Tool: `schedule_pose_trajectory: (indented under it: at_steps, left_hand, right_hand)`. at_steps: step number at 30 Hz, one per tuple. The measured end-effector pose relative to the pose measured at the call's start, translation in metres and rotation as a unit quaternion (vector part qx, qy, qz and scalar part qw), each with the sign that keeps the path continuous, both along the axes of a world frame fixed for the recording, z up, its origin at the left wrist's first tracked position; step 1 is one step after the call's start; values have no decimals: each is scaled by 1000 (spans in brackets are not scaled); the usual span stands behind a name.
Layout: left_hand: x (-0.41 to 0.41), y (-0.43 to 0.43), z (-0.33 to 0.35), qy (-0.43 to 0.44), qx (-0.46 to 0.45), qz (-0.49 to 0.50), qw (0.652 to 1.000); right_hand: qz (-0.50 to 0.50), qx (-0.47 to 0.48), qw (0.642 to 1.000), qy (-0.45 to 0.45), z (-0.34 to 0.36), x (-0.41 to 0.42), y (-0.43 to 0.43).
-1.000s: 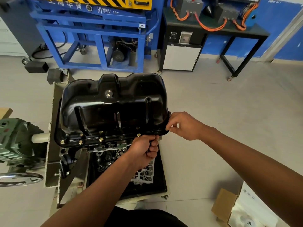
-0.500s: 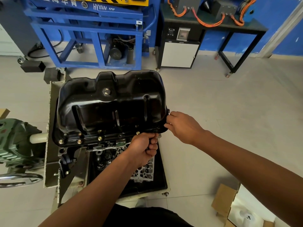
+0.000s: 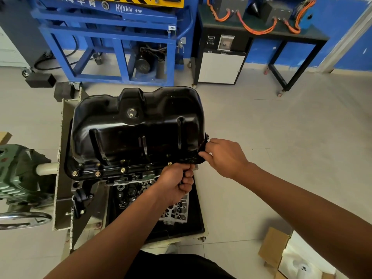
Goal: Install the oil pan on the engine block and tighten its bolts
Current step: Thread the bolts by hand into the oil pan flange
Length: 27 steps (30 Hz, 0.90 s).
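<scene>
— Whereabouts of the oil pan (image 3: 138, 129)?
— Middle of the scene. Black, glossy, seated bottom-up on the engine block (image 3: 128, 178), carried in a beige stand (image 3: 63, 158).

— Fasteners?
— Brass-coloured bolts (image 3: 97, 173) seated along the near flange, mostly toward the left. On the far slope of the pan, a shiny drain plug (image 3: 131, 113).

— And the left hand (image 3: 175, 185)?
— Just under the near flange, toward its right end. Curled tight round a dark object (image 3: 184, 175), thumb up against the flange. Cannot tell what sort of object.

— The right hand (image 3: 223, 156)?
— At the pan's near right corner. Thumb and forefinger pinching the flange edge there, remaining fingers folded in.

— Below the block?
— A black tray (image 3: 198, 218) on the stand's base, holding a pale cylinder head (image 3: 177, 213), partly hidden behind the left forearm.

— Off to the left?
— A green gearbox (image 3: 18, 174), joined to the stand by a pale shaft (image 3: 46, 168). Nearer, a chrome handwheel (image 3: 24, 219).

— Farther out?
— Far side: a blue steel frame (image 3: 112, 47) on castors. Far right: a black table (image 3: 298, 37) strung with orange cables (image 3: 255, 30), beside a white-fronted cabinet (image 3: 220, 67). Near right: an open cardboard box (image 3: 275, 246) on the pale tiled floor (image 3: 291, 137).
</scene>
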<state>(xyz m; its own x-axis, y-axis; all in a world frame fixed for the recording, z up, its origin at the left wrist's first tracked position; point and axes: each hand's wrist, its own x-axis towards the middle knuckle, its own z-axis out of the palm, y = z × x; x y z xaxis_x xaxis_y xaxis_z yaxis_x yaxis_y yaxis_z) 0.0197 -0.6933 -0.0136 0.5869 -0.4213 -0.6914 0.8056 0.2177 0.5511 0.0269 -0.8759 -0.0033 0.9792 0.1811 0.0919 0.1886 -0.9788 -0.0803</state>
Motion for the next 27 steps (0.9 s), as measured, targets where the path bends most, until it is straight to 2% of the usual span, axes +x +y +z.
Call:
schedule_pose_trajectory:
  at_steps: [7,9,12,18,22,24,25,27]
  left_hand:
    - [0,1,-1,4,6,-5,1000]
    - [0,3,0,11,-1,-8,1000]
    - [0,8,1,12,-1,-20,1000]
    - [-2,14,5,0,3,-33,999]
    - [-1,17,9,-11,-14,-27,999]
    - [1,19,10,-23,-20,-18,999]
    - [2,19,10,-31,-18,-15,999]
    - [2,18,12,-54,-9,-13,998]
  right_hand:
    - [-15,136,989,62,0,1,-3]
    - [-40,122,990,64,0,4,-2]
    - [-35,50,997,39,-1,4,1]
    - [-16,114,992,59,1,3,2]
    - [-66,42,996,50,3,2,9]
    - [-85,25,996,13,6,-6,15]
    - [-91,58,994,-11,9,-13,21]
    - [-80,219,972,1,17,-24,35]
